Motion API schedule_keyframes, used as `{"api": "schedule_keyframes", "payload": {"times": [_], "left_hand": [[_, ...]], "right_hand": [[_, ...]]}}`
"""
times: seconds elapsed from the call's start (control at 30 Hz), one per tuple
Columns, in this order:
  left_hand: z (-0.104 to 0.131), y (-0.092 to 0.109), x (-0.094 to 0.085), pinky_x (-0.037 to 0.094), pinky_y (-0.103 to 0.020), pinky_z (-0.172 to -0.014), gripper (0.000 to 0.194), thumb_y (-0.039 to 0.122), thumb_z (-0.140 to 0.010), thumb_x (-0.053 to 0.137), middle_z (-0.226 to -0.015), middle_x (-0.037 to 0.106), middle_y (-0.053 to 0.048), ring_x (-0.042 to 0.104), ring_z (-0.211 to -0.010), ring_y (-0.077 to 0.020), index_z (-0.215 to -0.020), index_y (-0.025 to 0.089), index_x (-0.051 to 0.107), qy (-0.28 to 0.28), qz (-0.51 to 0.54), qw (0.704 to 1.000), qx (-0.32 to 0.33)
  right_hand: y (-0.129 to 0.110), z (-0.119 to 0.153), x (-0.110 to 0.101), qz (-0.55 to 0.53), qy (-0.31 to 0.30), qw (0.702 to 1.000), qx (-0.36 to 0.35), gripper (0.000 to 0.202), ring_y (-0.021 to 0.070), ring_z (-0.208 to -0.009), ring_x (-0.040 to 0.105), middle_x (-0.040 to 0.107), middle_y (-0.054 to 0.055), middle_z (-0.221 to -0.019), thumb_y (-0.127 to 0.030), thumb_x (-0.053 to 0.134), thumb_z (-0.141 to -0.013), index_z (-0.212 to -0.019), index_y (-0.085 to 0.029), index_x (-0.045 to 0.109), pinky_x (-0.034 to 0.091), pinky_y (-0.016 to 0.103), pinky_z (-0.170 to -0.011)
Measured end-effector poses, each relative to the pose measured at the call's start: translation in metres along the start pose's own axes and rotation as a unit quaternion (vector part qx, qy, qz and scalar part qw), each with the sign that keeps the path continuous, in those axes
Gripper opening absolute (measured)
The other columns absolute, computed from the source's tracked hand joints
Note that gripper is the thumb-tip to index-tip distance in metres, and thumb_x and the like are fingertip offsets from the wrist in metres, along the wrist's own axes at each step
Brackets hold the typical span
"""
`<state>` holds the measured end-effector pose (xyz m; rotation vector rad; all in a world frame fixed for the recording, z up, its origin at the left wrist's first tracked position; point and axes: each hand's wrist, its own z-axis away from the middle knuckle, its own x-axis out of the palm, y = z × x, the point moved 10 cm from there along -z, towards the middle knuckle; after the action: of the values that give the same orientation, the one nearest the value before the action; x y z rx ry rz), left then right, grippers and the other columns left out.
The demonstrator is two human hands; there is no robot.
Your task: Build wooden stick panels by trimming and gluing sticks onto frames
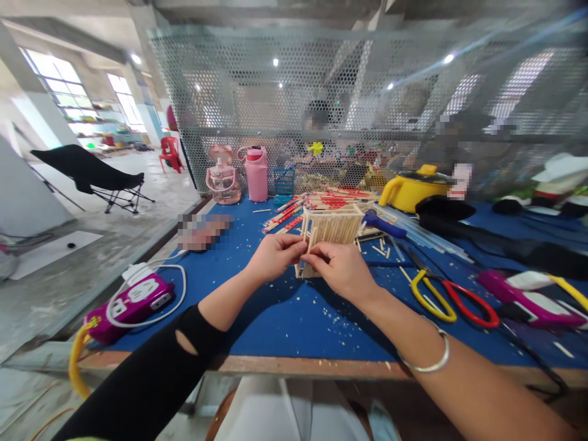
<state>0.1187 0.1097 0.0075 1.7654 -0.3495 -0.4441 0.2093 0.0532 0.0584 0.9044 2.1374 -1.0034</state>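
Observation:
A small box-like frame of pale wooden sticks (337,225) stands on the blue tabletop (285,324), its side made of upright sticks. My left hand (277,256) pinches the frame's near left corner between thumb and fingers. Close beside it, my right hand (342,269) has thumb and fingertips pressed together at the same corner; whether a small piece sits between them is hidden. Behind the frame lies a pile of sticks in red and white wrappers (337,198). A blue-handled tool (384,225) rests just right of the frame.
Scissors with yellow and red handles (471,304) and a purple device (528,300) lie at right. A yellow pot (416,191) and pink bottle (256,174) stand behind. A purple power strip (131,306) is at left. People show beyond the mesh screen (248,92).

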Motion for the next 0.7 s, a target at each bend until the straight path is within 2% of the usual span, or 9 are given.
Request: {"api": "schedule_keyframes", "payload": {"times": [0.27, 0.43, 0.53, 0.6, 0.7], "left_hand": [[0.002, 0.002, 0.003, 0.051, -0.026, -0.064, 0.024, 0.035, -0.075, 0.065, -0.068, 0.067, -0.001, 0.06, -0.06, -0.0117, -0.083, 0.014, 0.072, -0.003, 0.013, 1.0, 0.002], [0.005, 0.021, -0.003, 0.052, -0.032, -0.079, 0.028, 0.032, -0.074, 0.065, -0.087, 0.073, -0.007, 0.066, -0.08, -0.0182, -0.094, 0.013, 0.072, 0.039, 0.062, 0.997, 0.035], [0.005, 0.035, 0.001, 0.052, -0.032, -0.082, 0.033, 0.027, -0.07, 0.071, -0.096, 0.073, -0.008, 0.066, -0.087, -0.0194, -0.099, 0.013, 0.07, 0.046, 0.076, 0.994, 0.068], [0.004, 0.037, 0.004, 0.052, -0.032, -0.082, 0.034, 0.024, -0.067, 0.073, -0.096, 0.074, -0.007, 0.067, -0.086, -0.0192, -0.099, 0.014, 0.07, 0.047, 0.084, 0.993, 0.071], [0.001, 0.033, 0.005, 0.053, -0.031, -0.074, 0.028, 0.025, -0.068, 0.072, -0.084, 0.075, -0.004, 0.067, -0.074, -0.0173, -0.095, 0.014, 0.071, 0.062, 0.075, 0.994, 0.057]], "right_hand": [[0.004, 0.002, 0.001, 0.045, 0.017, 0.999, 0.021, 0.021, 0.0133, -0.053, 0.058, 0.068, 0.002, -0.062, -0.033, 0.059, -0.083, -0.071, -0.018, 0.066, 0.037, 0.025, -0.053], [0.004, 0.003, 0.002, 0.082, 0.019, 0.996, 0.03, 0.022, 0.0176, -0.059, 0.063, 0.07, 0.005, -0.066, -0.033, 0.058, -0.084, -0.07, -0.018, 0.065, 0.038, 0.027, -0.055], [0.004, 0.003, 0.001, 0.101, 0.032, 0.994, 0.034, 0.024, 0.0201, -0.058, 0.064, 0.07, 0.007, -0.065, -0.035, 0.057, -0.084, -0.07, -0.017, 0.065, 0.037, 0.029, -0.053], [0.004, 0.003, 0.0, 0.108, 0.041, 0.993, 0.034, 0.023, 0.0219, -0.059, 0.064, 0.071, 0.008, -0.066, -0.034, 0.056, -0.084, -0.072, -0.017, 0.066, 0.036, 0.031, -0.053], [0.0, 0.004, -0.002, 0.106, 0.051, 0.993, 0.024, 0.021, 0.022, -0.056, 0.063, 0.07, 0.008, -0.065, -0.032, 0.056, -0.084, -0.07, -0.019, 0.065, 0.035, 0.031, -0.051]]}}
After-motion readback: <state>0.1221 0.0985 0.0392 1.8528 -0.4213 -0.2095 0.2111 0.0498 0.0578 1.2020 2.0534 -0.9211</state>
